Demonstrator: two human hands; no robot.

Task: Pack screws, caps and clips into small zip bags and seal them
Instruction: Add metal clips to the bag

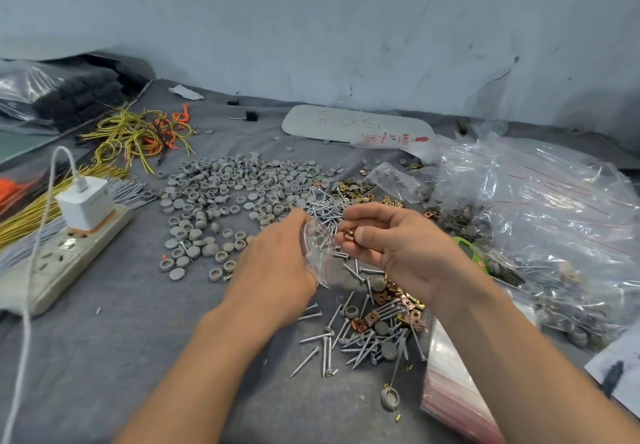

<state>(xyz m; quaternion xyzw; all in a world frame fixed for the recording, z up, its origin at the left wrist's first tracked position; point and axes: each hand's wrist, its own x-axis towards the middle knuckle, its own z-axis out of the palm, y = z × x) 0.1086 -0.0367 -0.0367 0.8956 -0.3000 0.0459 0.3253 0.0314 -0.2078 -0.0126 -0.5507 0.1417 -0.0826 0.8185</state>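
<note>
Fingers (367, 213) of right hand (398, 249) around copper clips (349, 233)

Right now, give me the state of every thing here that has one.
small zip bag, mouth held open by left hand
copper clip, pinched in right hand, not yet bagged
charger, plugged into power strip
spare zip bags, stacked flat, empty
caps, loose heap
screws, loose, scattered

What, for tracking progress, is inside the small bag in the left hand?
Nothing plainly shows inside the small bag; the left hand covers its left part. The right hand pinches a clip beside it.
</note>
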